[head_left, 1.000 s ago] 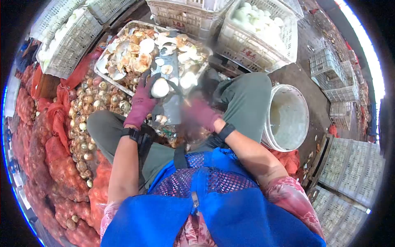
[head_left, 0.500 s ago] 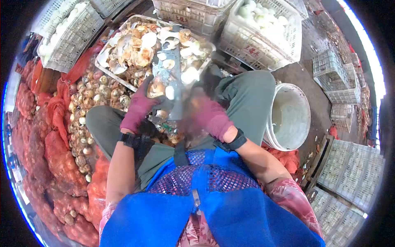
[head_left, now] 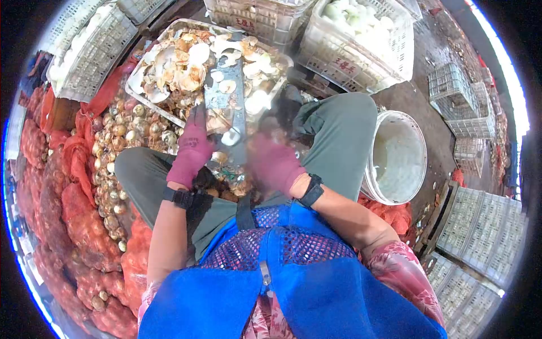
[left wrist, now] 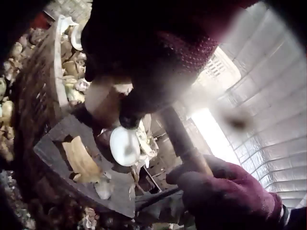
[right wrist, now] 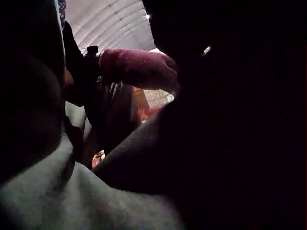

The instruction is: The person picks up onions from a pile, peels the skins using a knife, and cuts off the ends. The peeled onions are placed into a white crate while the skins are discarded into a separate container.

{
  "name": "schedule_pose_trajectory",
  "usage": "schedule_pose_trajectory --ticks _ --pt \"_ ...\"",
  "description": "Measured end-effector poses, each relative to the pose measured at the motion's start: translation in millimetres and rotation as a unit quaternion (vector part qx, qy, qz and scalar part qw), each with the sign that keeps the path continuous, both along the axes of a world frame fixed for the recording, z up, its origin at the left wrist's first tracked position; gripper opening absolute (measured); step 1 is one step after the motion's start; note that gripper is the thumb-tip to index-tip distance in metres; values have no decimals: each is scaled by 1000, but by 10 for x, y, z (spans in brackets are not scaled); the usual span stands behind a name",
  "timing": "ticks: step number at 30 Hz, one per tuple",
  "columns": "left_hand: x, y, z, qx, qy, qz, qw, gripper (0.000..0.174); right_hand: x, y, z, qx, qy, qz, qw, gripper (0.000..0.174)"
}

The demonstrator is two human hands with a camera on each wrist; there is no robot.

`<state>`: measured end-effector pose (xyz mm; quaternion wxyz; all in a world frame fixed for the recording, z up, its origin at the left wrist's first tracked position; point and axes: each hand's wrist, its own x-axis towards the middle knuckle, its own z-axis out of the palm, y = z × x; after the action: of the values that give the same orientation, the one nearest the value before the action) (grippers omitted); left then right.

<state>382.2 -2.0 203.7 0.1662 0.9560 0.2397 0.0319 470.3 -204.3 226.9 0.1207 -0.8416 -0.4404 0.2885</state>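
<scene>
My left hand (head_left: 195, 150), in a dark-palmed pink glove, grips a brownish onion (left wrist: 103, 99) over the grey board (head_left: 232, 96). Below its fingers, a round white onion piece (left wrist: 124, 146) shows in the left wrist view; whether it is joined to the held onion I cannot tell. My right hand (left wrist: 228, 196) curls round the wooden handle (left wrist: 195, 160) of a tool whose dark upper part points toward the left hand. In the head view the right hand (head_left: 275, 161) is blurred. The right wrist view is mostly dark, with a pink glove (right wrist: 136, 69) showing.
A tray (head_left: 135, 93) heaped with skins and scraps lies beyond the hands. Unpeeled onions (head_left: 121, 141) cover the ground at left beside red net sacks (head_left: 84, 226). A white bucket (head_left: 398, 158) stands right of the knee; crates of white onions (head_left: 344, 68) stand behind.
The large peeled white onion at my left fingers a second ago is gone from them, and a brownish onion is there instead. My right hand has shifted slightly but stays close to the left.
</scene>
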Motion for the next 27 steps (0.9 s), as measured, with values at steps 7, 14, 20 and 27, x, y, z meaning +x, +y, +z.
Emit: schedule_pose_trajectory --ticks 7,14,20,27 --pt "12 27 66 -47 38 40 997 89 -89 0 -199 99 -92 14 991 38" --pt "14 45 62 -30 60 30 997 89 -90 26 -403 73 -136 69 986 32" --pt "30 53 124 -61 42 38 997 84 -5 100 -181 69 -47 60 995 33" --pt "-18 58 18 -85 16 66 994 85 41 172 -500 39 -67 67 995 31"
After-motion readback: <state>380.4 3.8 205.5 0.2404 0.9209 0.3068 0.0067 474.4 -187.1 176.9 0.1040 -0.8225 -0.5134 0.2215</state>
